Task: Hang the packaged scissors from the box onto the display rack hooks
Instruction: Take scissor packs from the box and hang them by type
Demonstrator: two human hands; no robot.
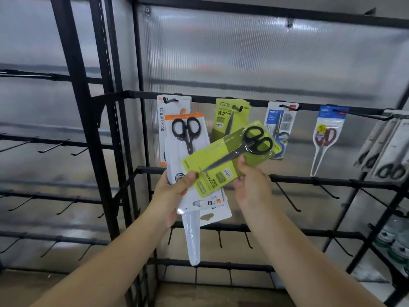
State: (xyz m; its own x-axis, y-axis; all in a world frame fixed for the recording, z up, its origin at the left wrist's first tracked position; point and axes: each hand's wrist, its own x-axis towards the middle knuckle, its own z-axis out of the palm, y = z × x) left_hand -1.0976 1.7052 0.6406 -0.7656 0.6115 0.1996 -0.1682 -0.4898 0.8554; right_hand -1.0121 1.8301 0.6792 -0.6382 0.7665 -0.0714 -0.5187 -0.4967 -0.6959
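Both hands are raised in front of the black display rack [137, 94], each occupied. The left hand [174, 191] grips a small stack of packs, thumb curled over the front: uppermost is a white pack with an orange top edge [188, 138] holding black-handled scissors, and behind it a long clear blister pack [192, 238] points downward. How many packs make up the stack cannot be determined. The right hand [252, 185] pinches a green "GRIP" scissors pack [223, 165] at its lower edge, thumb on the face and fingers behind. This pack is tilted, handle end up and to the right, and overlaps the stack.

On the upper hook rail, work is partly done. From left to right hang a white "SCISSORS" pack [162, 116], green packs of the same kind as the one held [230, 120], a blue "HOME" pack [278, 129], and a pack with dark red handles [327, 138]. Further packs hang at the far right edge [385, 149].

Remaining: the packs in hand are unhung. Judged by matching design, the green pack belongs on the green hook directly beyond it. The lower rails and the left bay show bare hooks [53, 147]. The supply box is out of view, so stock outstanding cannot be assessed.
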